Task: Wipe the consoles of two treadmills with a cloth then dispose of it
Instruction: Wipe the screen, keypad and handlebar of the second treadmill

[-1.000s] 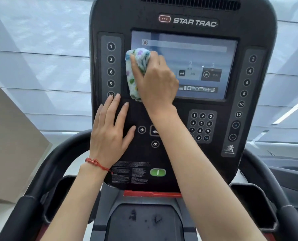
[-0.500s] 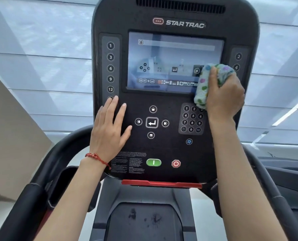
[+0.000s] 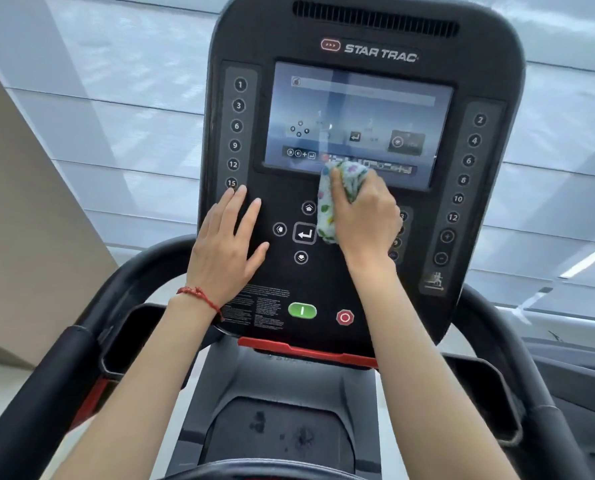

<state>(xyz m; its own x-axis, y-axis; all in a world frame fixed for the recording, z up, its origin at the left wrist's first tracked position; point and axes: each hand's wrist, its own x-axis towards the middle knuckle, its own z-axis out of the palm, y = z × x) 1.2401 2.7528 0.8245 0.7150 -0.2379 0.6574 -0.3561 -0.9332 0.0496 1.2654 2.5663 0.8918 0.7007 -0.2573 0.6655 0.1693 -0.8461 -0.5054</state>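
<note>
Right hand (image 3: 365,216) grips the soft, light, bunched floral cloth (image 3: 334,199) against the treadmill console (image 3: 369,289), at the screen's (image 3: 355,123) six o'clock edge. Left hand (image 3: 225,247) rests flat, fingers straight, at nine o'clock.

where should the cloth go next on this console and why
Probably sideways over the arrow keys. The right hand grips the cloth at the screen's lower edge, covering part of the keypad, and the left hand rests flat beside those keys.
</note>
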